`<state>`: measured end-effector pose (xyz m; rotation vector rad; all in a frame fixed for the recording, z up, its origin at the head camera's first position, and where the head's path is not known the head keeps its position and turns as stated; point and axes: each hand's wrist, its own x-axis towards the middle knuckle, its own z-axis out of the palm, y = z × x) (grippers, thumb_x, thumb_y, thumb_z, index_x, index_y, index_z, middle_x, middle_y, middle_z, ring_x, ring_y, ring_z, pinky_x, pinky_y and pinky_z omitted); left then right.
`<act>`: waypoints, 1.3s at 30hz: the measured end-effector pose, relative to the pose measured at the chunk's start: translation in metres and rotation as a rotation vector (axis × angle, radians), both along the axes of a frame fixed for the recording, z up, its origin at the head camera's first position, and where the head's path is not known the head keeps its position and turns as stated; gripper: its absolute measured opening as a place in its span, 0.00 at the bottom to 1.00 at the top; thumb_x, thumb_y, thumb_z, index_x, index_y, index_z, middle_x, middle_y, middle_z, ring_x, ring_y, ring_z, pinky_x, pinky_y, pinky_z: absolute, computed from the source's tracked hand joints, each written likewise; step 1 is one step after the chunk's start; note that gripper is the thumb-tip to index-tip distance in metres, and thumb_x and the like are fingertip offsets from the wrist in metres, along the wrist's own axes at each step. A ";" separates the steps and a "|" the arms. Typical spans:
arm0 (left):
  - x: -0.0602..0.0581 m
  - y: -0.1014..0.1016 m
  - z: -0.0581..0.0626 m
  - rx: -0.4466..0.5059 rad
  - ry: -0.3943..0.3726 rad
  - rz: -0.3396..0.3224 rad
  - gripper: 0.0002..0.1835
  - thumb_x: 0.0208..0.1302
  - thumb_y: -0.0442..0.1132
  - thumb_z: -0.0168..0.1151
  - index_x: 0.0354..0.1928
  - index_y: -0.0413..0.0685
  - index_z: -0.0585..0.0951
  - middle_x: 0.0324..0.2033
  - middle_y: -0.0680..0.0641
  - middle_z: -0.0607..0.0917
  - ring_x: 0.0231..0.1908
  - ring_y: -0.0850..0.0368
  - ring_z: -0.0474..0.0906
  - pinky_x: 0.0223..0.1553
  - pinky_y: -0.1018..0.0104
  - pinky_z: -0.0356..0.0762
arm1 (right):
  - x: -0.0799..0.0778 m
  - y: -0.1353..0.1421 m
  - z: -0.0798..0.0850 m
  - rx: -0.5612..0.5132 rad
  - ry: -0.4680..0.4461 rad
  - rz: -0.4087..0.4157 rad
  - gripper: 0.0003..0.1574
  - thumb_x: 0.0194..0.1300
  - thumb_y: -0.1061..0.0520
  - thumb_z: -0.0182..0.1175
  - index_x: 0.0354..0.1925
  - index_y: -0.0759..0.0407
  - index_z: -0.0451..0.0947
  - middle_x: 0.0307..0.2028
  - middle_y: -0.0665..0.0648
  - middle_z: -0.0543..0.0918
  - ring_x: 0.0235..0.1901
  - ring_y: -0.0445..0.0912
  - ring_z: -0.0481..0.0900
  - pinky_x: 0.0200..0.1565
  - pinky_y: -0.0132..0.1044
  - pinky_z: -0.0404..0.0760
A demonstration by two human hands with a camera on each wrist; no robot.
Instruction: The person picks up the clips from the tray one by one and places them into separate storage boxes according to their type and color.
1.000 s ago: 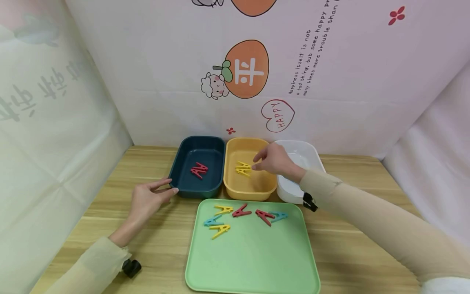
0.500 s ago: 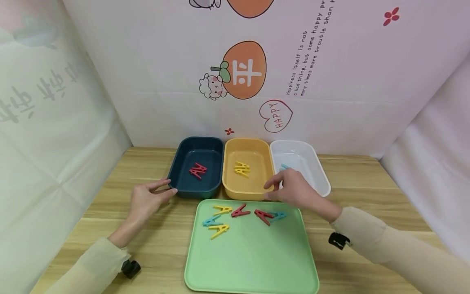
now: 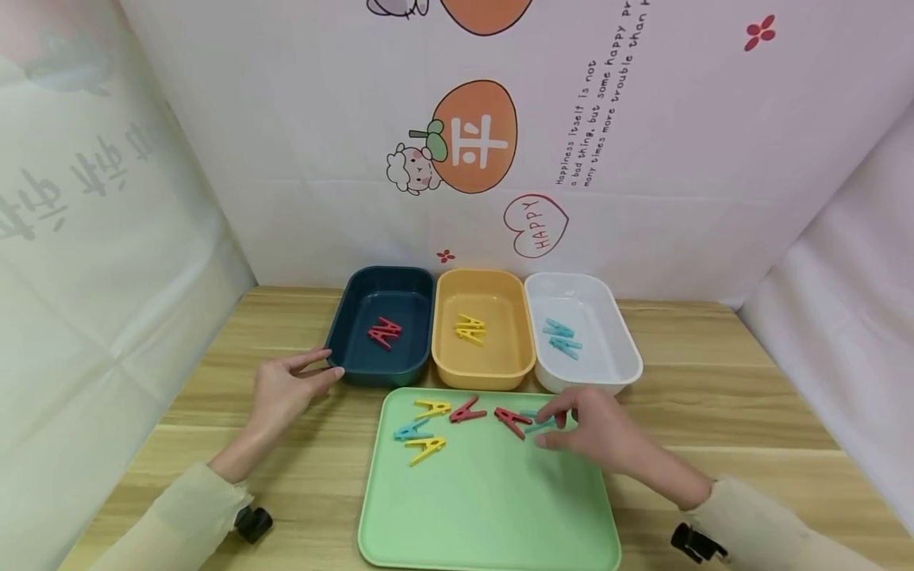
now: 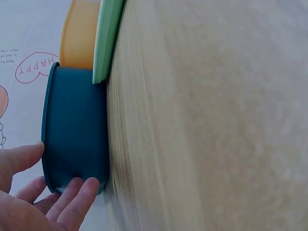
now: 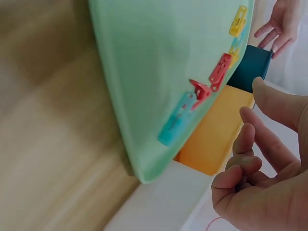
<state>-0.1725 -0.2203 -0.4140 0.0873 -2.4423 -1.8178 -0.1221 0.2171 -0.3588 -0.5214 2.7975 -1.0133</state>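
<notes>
My right hand (image 3: 603,432) hovers over the right side of the green tray (image 3: 493,507), thumb and index finger apart, beside a blue clothespin (image 3: 540,424). In the right wrist view nothing sits between its fingers, and the blue clothespin (image 5: 177,120) lies on the tray. A red clothespin (image 3: 511,420) lies against it. Further left are another red clothespin (image 3: 467,410), two yellow ones and a blue clothespin (image 3: 412,430). My left hand (image 3: 293,388) touches the near left corner of the dark blue bin (image 4: 77,125), thumb tip at the rim and fingers against its wall.
Three bins stand side by side behind the tray. The dark blue bin holds two red clothespins (image 3: 385,331), the yellow bin (image 3: 485,381) two yellow ones, the white bin (image 3: 621,341) two blue ones. A printed cloth (image 3: 321,159) hangs behind the wooden table (image 3: 685,341).
My right hand has moved from over the yellow bin, past the white bin, down to the tray's right side. The two blue clothespins in the white bin have come into view. The left hand stays put.
</notes>
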 end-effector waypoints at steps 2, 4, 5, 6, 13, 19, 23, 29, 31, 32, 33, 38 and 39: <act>0.000 0.000 0.000 0.006 -0.004 0.001 0.29 0.64 0.41 0.79 0.63 0.33 0.83 0.69 0.37 0.76 0.41 0.64 0.89 0.43 0.60 0.89 | 0.004 0.003 -0.003 0.002 0.002 -0.017 0.11 0.55 0.56 0.83 0.37 0.54 0.93 0.25 0.45 0.77 0.29 0.46 0.69 0.28 0.33 0.68; 0.001 0.000 0.000 0.007 -0.005 -0.003 0.29 0.64 0.41 0.79 0.63 0.34 0.83 0.70 0.37 0.75 0.41 0.64 0.89 0.43 0.60 0.89 | 0.008 0.006 -0.007 0.004 -0.003 -0.038 0.11 0.55 0.56 0.83 0.37 0.53 0.93 0.25 0.45 0.76 0.29 0.46 0.68 0.28 0.33 0.67; 0.001 -0.001 0.000 0.006 -0.006 -0.006 0.30 0.64 0.41 0.79 0.64 0.34 0.83 0.70 0.37 0.75 0.42 0.64 0.89 0.43 0.60 0.89 | 0.009 0.007 -0.008 0.006 -0.009 -0.047 0.11 0.55 0.55 0.83 0.37 0.53 0.92 0.26 0.45 0.76 0.29 0.46 0.68 0.28 0.33 0.67; 0.001 -0.001 0.000 0.006 -0.004 -0.008 0.30 0.64 0.42 0.79 0.64 0.34 0.83 0.70 0.37 0.75 0.42 0.63 0.89 0.43 0.59 0.89 | 0.011 0.009 -0.010 0.007 -0.017 -0.058 0.11 0.55 0.55 0.83 0.37 0.53 0.92 0.26 0.45 0.76 0.29 0.46 0.68 0.27 0.33 0.67; 0.001 -0.001 0.002 0.004 -0.012 -0.007 0.30 0.64 0.42 0.79 0.64 0.34 0.83 0.70 0.37 0.75 0.43 0.63 0.89 0.44 0.59 0.89 | 0.017 0.018 -0.020 -0.020 -0.023 -0.045 0.11 0.56 0.54 0.82 0.37 0.53 0.92 0.25 0.44 0.77 0.28 0.45 0.69 0.28 0.32 0.69; 0.001 -0.001 0.003 -0.006 -0.012 -0.003 0.30 0.64 0.42 0.79 0.64 0.34 0.83 0.70 0.37 0.75 0.43 0.63 0.89 0.44 0.59 0.89 | 0.020 0.023 -0.027 -0.049 -0.003 -0.036 0.10 0.56 0.56 0.82 0.37 0.54 0.92 0.25 0.44 0.77 0.28 0.43 0.70 0.28 0.32 0.70; 0.001 -0.001 0.002 0.000 -0.011 -0.002 0.29 0.64 0.41 0.79 0.63 0.34 0.83 0.70 0.36 0.75 0.43 0.63 0.89 0.44 0.59 0.89 | 0.022 0.024 -0.030 -0.075 -0.023 -0.031 0.10 0.57 0.56 0.82 0.38 0.55 0.92 0.26 0.45 0.76 0.28 0.43 0.70 0.27 0.32 0.70; 0.000 -0.001 0.001 0.003 -0.007 -0.004 0.30 0.64 0.41 0.79 0.64 0.34 0.83 0.69 0.34 0.76 0.43 0.61 0.90 0.43 0.59 0.89 | 0.024 0.025 -0.032 -0.083 -0.030 -0.050 0.11 0.57 0.56 0.81 0.40 0.56 0.92 0.26 0.45 0.76 0.28 0.42 0.70 0.28 0.32 0.70; 0.000 -0.001 0.001 0.008 -0.006 -0.006 0.30 0.64 0.41 0.79 0.64 0.34 0.83 0.69 0.34 0.75 0.43 0.62 0.89 0.44 0.59 0.89 | 0.024 0.024 -0.031 -0.087 -0.031 -0.053 0.12 0.58 0.57 0.81 0.40 0.56 0.92 0.26 0.45 0.76 0.27 0.42 0.69 0.27 0.32 0.70; 0.000 -0.001 0.001 0.009 -0.007 -0.007 0.30 0.64 0.41 0.79 0.64 0.34 0.82 0.69 0.34 0.75 0.43 0.62 0.89 0.44 0.59 0.89 | 0.024 0.024 -0.031 -0.088 -0.030 -0.053 0.12 0.58 0.57 0.81 0.40 0.57 0.92 0.26 0.45 0.77 0.27 0.42 0.69 0.27 0.32 0.70; 0.000 -0.001 0.001 0.011 -0.008 -0.007 0.30 0.64 0.41 0.79 0.64 0.34 0.83 0.69 0.34 0.75 0.43 0.62 0.89 0.44 0.58 0.89 | 0.024 0.024 -0.031 -0.091 -0.028 -0.051 0.12 0.58 0.57 0.81 0.41 0.57 0.92 0.25 0.45 0.77 0.26 0.41 0.69 0.27 0.32 0.70; 0.000 -0.001 0.000 0.019 -0.012 -0.006 0.30 0.64 0.40 0.79 0.64 0.34 0.82 0.70 0.35 0.75 0.44 0.63 0.89 0.44 0.58 0.89 | 0.024 0.023 -0.031 -0.094 -0.023 -0.050 0.11 0.59 0.57 0.80 0.41 0.58 0.91 0.26 0.44 0.79 0.26 0.40 0.70 0.27 0.31 0.69; 0.000 -0.001 0.000 0.021 -0.012 -0.005 0.30 0.64 0.40 0.79 0.64 0.34 0.82 0.70 0.35 0.75 0.44 0.63 0.89 0.44 0.58 0.89 | 0.024 0.022 -0.032 -0.093 -0.023 -0.052 0.11 0.59 0.57 0.80 0.41 0.58 0.91 0.26 0.44 0.79 0.26 0.40 0.70 0.27 0.31 0.69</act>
